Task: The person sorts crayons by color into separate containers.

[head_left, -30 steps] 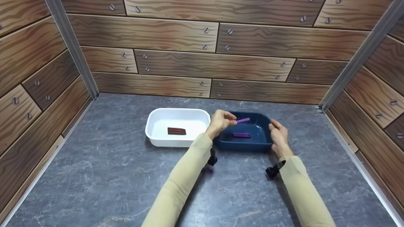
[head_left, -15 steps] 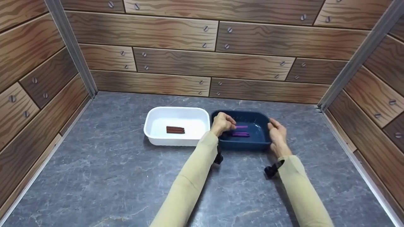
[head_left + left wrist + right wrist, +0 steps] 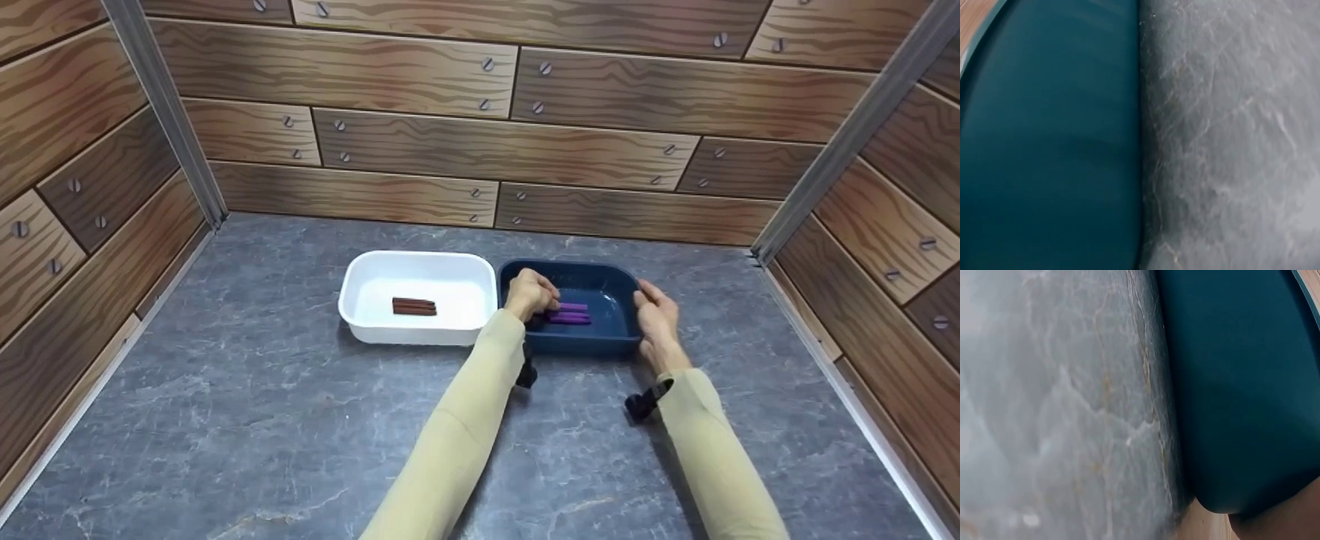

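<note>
In the head view my left hand (image 3: 531, 292) reaches into a dark blue tray (image 3: 577, 346) from its left side. Its fingertips pinch the left end of a slim purple stick (image 3: 575, 307), low over the tray floor. More purple sticks (image 3: 570, 319) lie side by side just in front of it. My right hand (image 3: 660, 322) holds the tray's right side, thumb at the rim and fingers along the outer wall. Both wrist views mostly show the tray's outer wall (image 3: 1055, 135); a bit of the right hand (image 3: 1286, 517) shows low in the right wrist view.
A white tray (image 3: 420, 334) stands directly left of the blue one, with several dark brown sticks (image 3: 413, 307) in it. The grey marbled tabletop (image 3: 247, 420) extends around them. Wood-patterned panels (image 3: 420, 142) wall off the back and both sides.
My left hand has lowered the purple stick, which was tilted up, down beside the others in the blue tray. The right hand has stayed on the tray's right side.
</note>
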The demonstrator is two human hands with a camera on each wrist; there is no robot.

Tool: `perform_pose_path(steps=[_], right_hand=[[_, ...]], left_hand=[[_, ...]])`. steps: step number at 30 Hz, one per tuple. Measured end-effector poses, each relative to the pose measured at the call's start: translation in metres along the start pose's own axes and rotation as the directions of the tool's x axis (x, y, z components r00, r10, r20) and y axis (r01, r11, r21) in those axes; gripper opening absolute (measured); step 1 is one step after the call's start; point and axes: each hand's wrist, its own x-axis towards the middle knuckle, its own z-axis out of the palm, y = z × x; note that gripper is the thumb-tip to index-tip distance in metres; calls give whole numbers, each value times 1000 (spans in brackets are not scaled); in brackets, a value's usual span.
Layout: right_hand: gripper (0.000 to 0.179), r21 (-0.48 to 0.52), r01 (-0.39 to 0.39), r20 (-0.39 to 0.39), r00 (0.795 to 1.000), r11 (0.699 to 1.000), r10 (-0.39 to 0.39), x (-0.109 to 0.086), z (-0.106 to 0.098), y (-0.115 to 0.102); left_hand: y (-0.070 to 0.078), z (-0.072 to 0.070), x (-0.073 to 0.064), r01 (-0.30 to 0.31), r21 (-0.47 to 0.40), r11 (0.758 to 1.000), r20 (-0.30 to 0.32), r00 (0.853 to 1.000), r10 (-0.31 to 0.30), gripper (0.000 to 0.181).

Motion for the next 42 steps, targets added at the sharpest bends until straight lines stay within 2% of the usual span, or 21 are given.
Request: perform_pose_path(steps=[6, 16, 21, 25, 32, 36, 42], right_hand=[[48, 5, 10, -10, 1000, 1000, -9, 0, -1, 1], [48, 16, 3, -10, 1000, 1000, -3, 1, 2, 2], [48, 17, -5, -3, 1000, 1000, 5, 1, 4, 2], [48, 24, -5, 2, 1000, 1000, 5, 1, 5, 2], [48, 11, 2, -2, 1000, 1000, -2, 1, 5, 3], [48, 5, 2, -7, 1000, 1000, -2, 2, 4, 2], [48, 13, 4, -12, 1000, 1000, -3, 2, 2, 1]], left_hand=[[1, 4, -2, -19, 71, 997, -26, 999, 21, 15], [-1, 3, -1, -60, 122, 991, 2, 998, 61, 16], [-1, 1, -2, -55, 134, 989, 4, 998, 55, 18], [-2, 1, -3, -51, 134, 990, 4, 999, 51, 19], [-4, -4, -5, -102, 117, 988, 26, 995, 100, 18], [-3, -8, -4, -100, 122, 988, 9, 995, 100, 19], [-1, -13, -4, -105, 5, 994, -5, 994, 105, 19]])
